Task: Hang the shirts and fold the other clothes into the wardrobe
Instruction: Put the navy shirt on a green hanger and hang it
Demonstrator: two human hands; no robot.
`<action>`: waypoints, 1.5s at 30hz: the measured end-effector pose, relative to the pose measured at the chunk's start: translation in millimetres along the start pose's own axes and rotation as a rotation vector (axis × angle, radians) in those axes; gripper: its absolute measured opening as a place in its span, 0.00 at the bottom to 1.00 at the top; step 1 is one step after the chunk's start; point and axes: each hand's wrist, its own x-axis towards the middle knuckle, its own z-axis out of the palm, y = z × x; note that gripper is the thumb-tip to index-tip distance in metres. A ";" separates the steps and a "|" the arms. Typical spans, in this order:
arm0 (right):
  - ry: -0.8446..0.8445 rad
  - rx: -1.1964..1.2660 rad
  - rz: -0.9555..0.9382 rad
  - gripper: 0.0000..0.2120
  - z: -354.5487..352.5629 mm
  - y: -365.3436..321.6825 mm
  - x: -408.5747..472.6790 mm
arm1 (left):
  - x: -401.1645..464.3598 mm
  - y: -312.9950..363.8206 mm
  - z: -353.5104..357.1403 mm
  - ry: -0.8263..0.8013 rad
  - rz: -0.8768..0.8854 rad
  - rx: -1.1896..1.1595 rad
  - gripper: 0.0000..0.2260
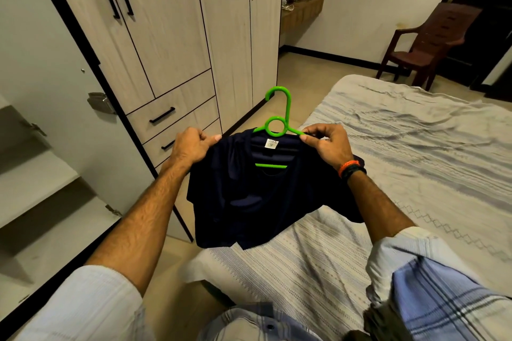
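Note:
A dark navy shirt (249,196) hangs on a bright green plastic hanger (279,119), held in the air over the near corner of the bed (415,147). My left hand (191,147) pinches the shirt's left shoulder. My right hand (327,144) pinches the right shoulder together with the hanger's arm. The hanger's hook points up and away from me. A white size label shows inside the collar. The wardrobe (171,36) stands to the left, its nearest door (50,69) swung open with pale shelves (36,183) visible inside.
More clothes, among them a blue checked cloth (432,299), lie at the bed's near right. A brown plastic chair (432,41) stands at the far right by the wall. A small wooden wall shelf (302,8) sits beyond the wardrobe. Tiled floor runs between bed and wardrobe.

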 end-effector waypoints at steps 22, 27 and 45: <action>0.177 0.090 -0.063 0.05 -31.9 -38.7 13.1 | -9.0 54.1 4.3 0.490 0.154 0.001 0.21; 0.185 0.064 -0.063 0.04 -36.1 -43.2 8.6 | -4.8 48.4 -8.2 0.521 0.246 0.009 0.04; 0.104 0.193 -0.108 0.11 -48.1 -53.3 -11.6 | 31.0 12.1 -70.0 -0.158 0.110 0.066 0.05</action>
